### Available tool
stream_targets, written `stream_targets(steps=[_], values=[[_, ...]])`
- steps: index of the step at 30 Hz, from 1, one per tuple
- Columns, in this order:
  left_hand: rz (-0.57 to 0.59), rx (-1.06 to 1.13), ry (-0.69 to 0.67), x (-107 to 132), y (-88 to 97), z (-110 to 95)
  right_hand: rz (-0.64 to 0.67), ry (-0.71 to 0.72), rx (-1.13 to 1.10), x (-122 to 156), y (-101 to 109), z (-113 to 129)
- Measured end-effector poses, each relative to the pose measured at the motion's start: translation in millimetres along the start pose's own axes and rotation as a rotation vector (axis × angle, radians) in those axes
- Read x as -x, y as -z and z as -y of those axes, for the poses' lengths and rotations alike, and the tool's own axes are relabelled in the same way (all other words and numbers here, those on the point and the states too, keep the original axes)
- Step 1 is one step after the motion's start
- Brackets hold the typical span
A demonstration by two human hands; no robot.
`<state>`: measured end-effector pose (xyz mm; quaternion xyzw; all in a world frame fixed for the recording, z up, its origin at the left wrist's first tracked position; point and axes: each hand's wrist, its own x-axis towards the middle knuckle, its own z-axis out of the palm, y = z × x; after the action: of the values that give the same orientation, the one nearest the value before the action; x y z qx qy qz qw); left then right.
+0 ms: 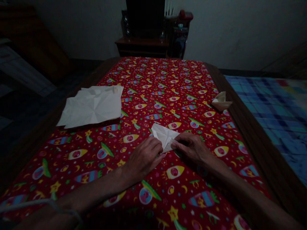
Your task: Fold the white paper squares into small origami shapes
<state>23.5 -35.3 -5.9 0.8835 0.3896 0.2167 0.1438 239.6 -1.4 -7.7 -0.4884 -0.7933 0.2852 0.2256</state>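
Note:
A small folded piece of white paper [165, 134] lies on the patterned red cloth between my hands. My left hand [146, 156] grips its near left edge, fingers curled and thumb underneath or beside it. On the other side, my right hand [192, 145] pinches the right edge between thumb and fingers. Crease lines run across the paper's upper face. Part of its lower edge is hidden by my fingers. Off to the right stands a folded paper boat [222, 101], apart from both hands.
Left of centre rests a stack of creased white paper sheets [96, 105] with a small pale object [117, 90] on it. The red cloth [153, 73] covers a dark wooden table [259, 153]. Beyond stand a screen [145, 14] and a wooden stand [144, 44]. A blue checked sheet [263, 108] lies at right.

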Motion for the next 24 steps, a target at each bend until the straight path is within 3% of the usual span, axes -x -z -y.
stream_targets(steps=[10, 16, 24], values=[[-0.1, 0.117, 0.058, 2.3, -8.7, 2.4, -0.056, -0.016, 0.056, -2.0, -6.9, -2.3], [-0.046, 0.121, 0.024, 1.9, -7.7, 2.6, -0.112, -0.026, 0.16, -3.3, -11.6, -0.1], [-0.068, 0.074, -0.024, 1.6, -9.1, 4.6, -0.2, 0.019, 0.216, -2.7, -15.9, 3.1]])
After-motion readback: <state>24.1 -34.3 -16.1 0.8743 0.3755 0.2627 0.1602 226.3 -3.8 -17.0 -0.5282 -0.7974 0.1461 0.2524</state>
